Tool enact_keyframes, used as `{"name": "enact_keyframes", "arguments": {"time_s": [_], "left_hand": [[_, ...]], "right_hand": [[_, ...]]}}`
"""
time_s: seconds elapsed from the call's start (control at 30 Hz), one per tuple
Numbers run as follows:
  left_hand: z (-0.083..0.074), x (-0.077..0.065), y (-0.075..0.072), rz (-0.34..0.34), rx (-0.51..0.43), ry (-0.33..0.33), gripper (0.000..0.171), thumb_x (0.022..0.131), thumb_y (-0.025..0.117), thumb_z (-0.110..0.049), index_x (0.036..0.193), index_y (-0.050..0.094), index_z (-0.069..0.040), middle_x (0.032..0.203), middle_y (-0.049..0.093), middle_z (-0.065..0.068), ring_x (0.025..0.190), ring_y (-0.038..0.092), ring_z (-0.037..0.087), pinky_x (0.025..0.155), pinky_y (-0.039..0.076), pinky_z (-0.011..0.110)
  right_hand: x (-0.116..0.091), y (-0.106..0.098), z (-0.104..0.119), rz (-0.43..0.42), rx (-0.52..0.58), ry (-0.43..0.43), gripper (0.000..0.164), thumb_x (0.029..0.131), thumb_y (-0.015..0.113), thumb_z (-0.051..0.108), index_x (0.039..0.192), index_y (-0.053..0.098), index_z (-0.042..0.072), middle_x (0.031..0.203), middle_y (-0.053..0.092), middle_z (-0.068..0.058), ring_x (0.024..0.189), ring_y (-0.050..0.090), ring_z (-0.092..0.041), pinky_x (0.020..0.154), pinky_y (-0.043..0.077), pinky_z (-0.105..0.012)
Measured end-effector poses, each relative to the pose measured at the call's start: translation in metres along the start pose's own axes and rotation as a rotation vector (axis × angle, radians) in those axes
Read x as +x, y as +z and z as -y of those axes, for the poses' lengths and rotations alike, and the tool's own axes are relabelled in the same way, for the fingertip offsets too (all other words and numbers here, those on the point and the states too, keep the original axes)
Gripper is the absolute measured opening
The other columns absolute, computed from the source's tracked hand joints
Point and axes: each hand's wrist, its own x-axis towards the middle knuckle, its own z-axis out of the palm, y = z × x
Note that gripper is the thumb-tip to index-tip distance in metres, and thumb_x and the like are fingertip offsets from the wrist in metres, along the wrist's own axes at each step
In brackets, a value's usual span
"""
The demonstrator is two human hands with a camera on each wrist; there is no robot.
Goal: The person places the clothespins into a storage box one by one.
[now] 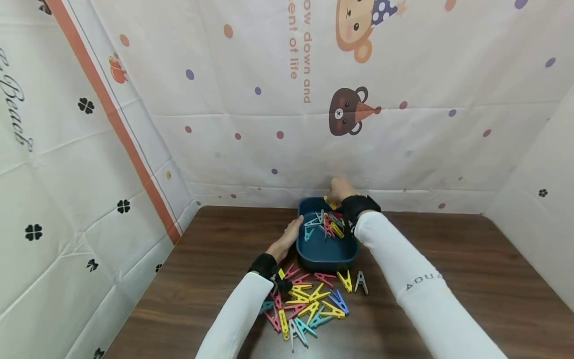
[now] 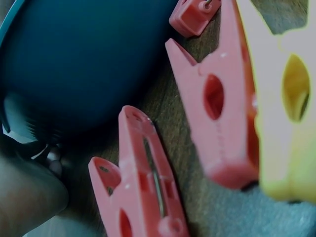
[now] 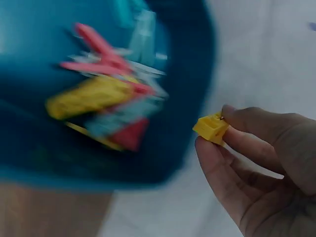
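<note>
A dark blue plastic basin [image 1: 325,262] stands on the table with several clothespins [image 1: 329,224] inside. My left hand [image 1: 287,239] holds the basin by its left side; in the left wrist view only part of that hand [image 2: 27,192] shows beside the basin wall [image 2: 84,64]. Over the basin's far right corner, my right hand [image 1: 342,189] pinches a yellow clothespin [image 3: 211,129] between thumb and fingertips. Pink, yellow, blue, teal and grey clothespins [image 1: 309,304] lie in a loose heap in front of the basin, under the left wrist.
The brown wooden table [image 1: 430,259] ends at a printed white cloth [image 1: 269,149] hung close behind the basin. More white cloth hangs at the left and right. A grey clothespin [image 1: 360,282] lies at the heap's right edge.
</note>
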Motion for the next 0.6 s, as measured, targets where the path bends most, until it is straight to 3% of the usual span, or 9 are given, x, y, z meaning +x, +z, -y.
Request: {"name": "enact_keyframes", "arguments": {"time_s": [0.1,0.2,0.3,0.47,0.6], "left_hand": [[0.000,0.002,0.001,-0.004,0.008,0.009,0.082,0.104,0.029,-0.067,0.164,0.018,-0.013,0.172,0.009,0.015,0.159,0.001,0.040,0.124,0.003,0.067],[-0.001,0.004,0.003,-0.012,0.007,0.005,0.081,0.105,0.029,-0.066,0.164,0.018,-0.013,0.172,0.009,0.015,0.159,-0.001,0.039,0.125,0.003,0.065],[-0.002,0.006,0.005,-0.011,0.002,-0.018,0.082,0.104,0.030,-0.067,0.164,0.019,-0.014,0.172,0.010,0.015,0.159,0.000,0.039,0.125,0.003,0.065],[0.000,0.008,0.004,-0.021,-0.004,-0.036,0.083,0.103,0.031,-0.069,0.164,0.019,-0.014,0.172,0.009,0.016,0.159,-0.001,0.039,0.125,0.001,0.066],[0.000,0.008,0.001,-0.020,-0.008,-0.029,0.083,0.103,0.030,-0.069,0.165,0.018,-0.014,0.172,0.009,0.015,0.159,-0.001,0.039,0.125,0.001,0.066]], "right_hand": [[0.004,0.031,-0.014,-0.001,-0.023,0.019,0.012,0.089,0.074,0.006,0.087,0.071,-0.005,0.078,0.068,-0.015,0.059,0.060,-0.020,0.059,0.048,-0.029],[0.007,0.048,-0.026,0.009,-0.033,0.029,0.016,0.089,0.074,0.007,0.096,0.070,-0.007,0.088,0.067,-0.019,0.066,0.056,-0.022,0.061,0.045,-0.031],[0.007,0.053,-0.035,0.032,-0.009,0.034,0.015,0.091,0.073,0.009,0.087,0.069,-0.005,0.074,0.061,-0.012,0.060,0.055,-0.019,0.056,0.044,-0.028],[0.001,0.032,-0.040,0.020,0.061,-0.042,0.029,0.098,0.066,0.010,0.075,0.070,-0.006,0.056,0.061,-0.009,0.047,0.061,-0.016,0.052,0.054,-0.028],[-0.009,-0.006,-0.041,-0.108,0.019,-0.170,0.029,0.098,0.062,0.007,0.074,0.071,-0.007,0.055,0.063,-0.011,0.047,0.063,-0.018,0.056,0.058,-0.033]]}}
